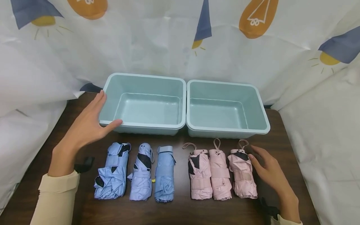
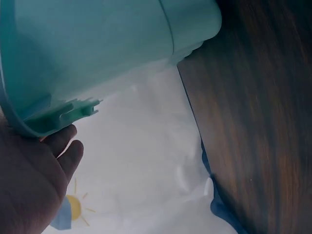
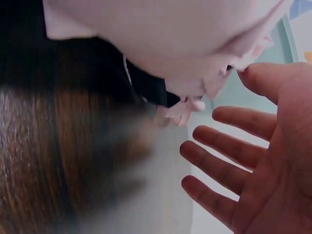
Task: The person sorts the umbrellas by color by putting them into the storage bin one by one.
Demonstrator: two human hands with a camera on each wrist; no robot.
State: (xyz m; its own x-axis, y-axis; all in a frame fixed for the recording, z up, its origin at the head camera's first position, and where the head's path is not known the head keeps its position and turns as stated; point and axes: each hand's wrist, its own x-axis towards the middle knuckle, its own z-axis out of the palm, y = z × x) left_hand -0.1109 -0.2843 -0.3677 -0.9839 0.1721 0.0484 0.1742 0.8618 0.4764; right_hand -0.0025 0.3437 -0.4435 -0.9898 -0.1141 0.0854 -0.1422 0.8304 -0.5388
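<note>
My left hand [image 1: 88,122] is at the left end of the left light-blue bin [image 1: 143,126], fingers extended and thumb spread over the front rim. In the left wrist view, fingertips [image 2: 70,156] show beside the bin's rim [image 2: 9,114]. My right hand [image 1: 268,167] lies just right of the rightmost pink folded umbrella [image 1: 244,179], with its thumb close to the fabric. The right wrist view shows its fingers [image 3: 219,165] loosely extended beside the pink umbrella [image 3: 161,34]; whether the thumb touches it is hard to tell. Neither hand grips anything.
Two more pink umbrellas [image 1: 200,184] [image 1: 220,179] lie left of that one. Three blue folded umbrellas [image 1: 112,172] [image 1: 141,178] [image 1: 164,178] lie in front of the left bin. A second light-blue bin [image 1: 227,129] stands against it. White patterned cloth [image 1: 166,40] hangs behind the dark table [image 1: 180,212].
</note>
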